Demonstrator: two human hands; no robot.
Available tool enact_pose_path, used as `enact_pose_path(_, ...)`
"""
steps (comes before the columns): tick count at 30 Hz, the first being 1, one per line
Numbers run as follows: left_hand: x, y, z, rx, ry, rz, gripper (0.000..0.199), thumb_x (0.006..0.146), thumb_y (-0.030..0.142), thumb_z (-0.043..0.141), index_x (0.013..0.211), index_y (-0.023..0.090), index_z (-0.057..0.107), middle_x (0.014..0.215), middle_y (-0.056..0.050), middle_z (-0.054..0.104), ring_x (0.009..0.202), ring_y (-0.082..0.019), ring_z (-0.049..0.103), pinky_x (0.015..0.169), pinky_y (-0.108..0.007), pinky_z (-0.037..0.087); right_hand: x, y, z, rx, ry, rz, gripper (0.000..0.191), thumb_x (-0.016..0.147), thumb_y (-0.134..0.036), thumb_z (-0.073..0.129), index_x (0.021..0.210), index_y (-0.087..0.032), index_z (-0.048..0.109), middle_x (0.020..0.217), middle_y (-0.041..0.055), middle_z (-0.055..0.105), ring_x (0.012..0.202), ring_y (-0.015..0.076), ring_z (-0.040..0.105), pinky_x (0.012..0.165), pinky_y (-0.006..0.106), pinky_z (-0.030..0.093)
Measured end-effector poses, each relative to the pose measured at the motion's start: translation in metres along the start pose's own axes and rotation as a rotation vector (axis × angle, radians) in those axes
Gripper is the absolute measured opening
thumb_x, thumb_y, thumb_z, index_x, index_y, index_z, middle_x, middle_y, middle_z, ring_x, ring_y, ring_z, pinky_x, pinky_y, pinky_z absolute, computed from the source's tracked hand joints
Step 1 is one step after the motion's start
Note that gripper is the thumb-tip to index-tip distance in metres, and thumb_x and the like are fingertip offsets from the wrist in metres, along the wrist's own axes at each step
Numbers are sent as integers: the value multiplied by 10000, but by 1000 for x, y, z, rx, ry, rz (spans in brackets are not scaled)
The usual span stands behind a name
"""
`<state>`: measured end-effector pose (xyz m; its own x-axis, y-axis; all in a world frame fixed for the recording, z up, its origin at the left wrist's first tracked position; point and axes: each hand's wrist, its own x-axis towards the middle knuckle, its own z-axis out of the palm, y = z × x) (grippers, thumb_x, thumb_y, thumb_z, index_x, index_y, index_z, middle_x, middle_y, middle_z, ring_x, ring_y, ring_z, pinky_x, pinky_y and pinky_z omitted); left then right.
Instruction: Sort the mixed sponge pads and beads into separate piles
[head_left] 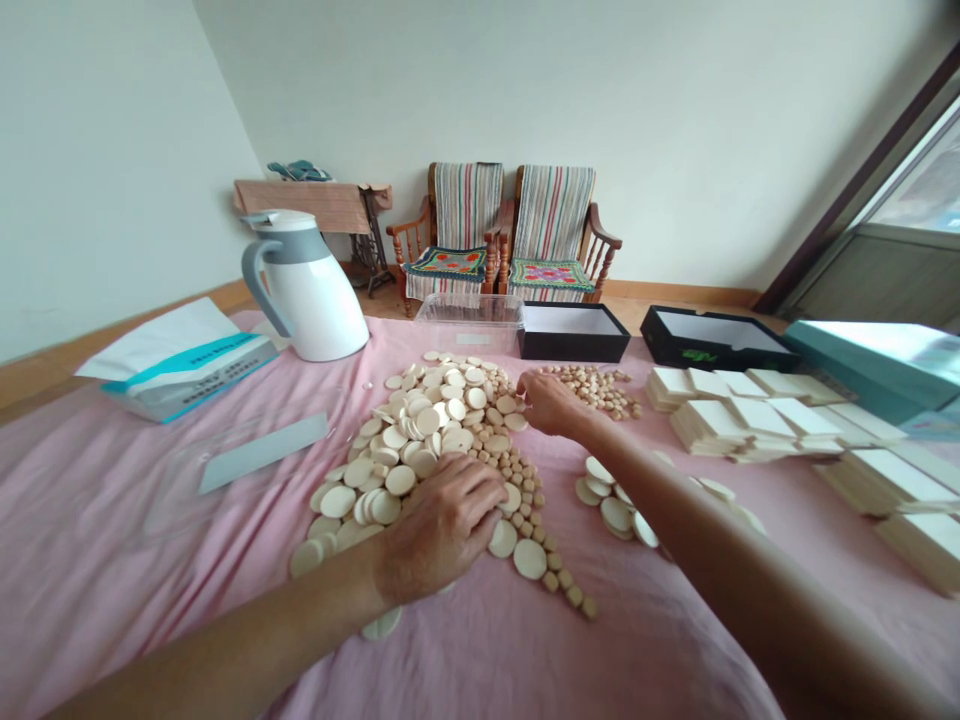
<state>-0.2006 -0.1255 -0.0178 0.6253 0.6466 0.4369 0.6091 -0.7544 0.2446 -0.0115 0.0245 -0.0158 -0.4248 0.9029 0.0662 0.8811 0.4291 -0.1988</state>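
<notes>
A large heap of pale round wooden discs [427,420] lies in front of me. Small wooden beads or cubes [517,470] trail along its right side toward me. My left hand [450,510] rests palm down over the heap's near right part, fingers bent and close together. A disc [510,498] lies at its fingertips; what is under the palm is hidden. My right hand [553,402] reaches to the heap's far right edge, fingers curled in beside some discs. Whatever its fingers hold is too small to make out. Just beyond it lies a separate pile of small wooden pieces [600,388].
Loose discs [616,512] lie under my right forearm. Stacked square wooden pieces [757,415] stand at right, near a teal box [877,360]. Behind are black trays [574,345] and a clear plastic box [469,330]. A white jug [319,305] and tissue pack [195,370] stand left.
</notes>
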Motion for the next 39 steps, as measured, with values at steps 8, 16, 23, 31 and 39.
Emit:
enact_pose_path(8,1,0,1,4,29,5,118,880,124,524,927,185,613,942,-48,635,929,-191,578,895,-373,454,-5,-1,-1,54,17,-11,249,764,-130,575,995,-156,663,951,77,700,887,174,624,752,234,423)
enact_pose_path(16,0,0,0,3,1,-3,120,894,131,510,938,183,609,952,-49,632,933,-194,571,902,-381,445,-7,12,-16,-19,98,103,208,794,-105,503,889,-149,683,911,117,682,832,212,626,697,272,417)
enact_pose_path(23,1,2,-2,7,24,12,116,888,134,525,923,183,623,928,-47,634,914,-187,580,891,-370,454,-3,23,-30,-127,197,215,255,791,-115,516,985,-159,676,1009,145,652,933,252,610,723,291,424)
enact_pose_path(31,3,-3,-14,-56,151,-23,136,906,148,507,849,182,626,895,-41,664,868,-170,597,869,-353,449,22,-11,1,21,68,139,208,802,-170,545,975,-164,660,969,100,701,894,204,627,708,258,422)
enact_pose_path(39,1,-18,-20,-66,139,-75,127,910,153,510,865,175,628,884,-39,651,876,-175,583,863,-354,431,21,-2,-4,-7,90,190,206,782,-164,527,948,-164,649,963,111,684,887,227,625,691,276,420)
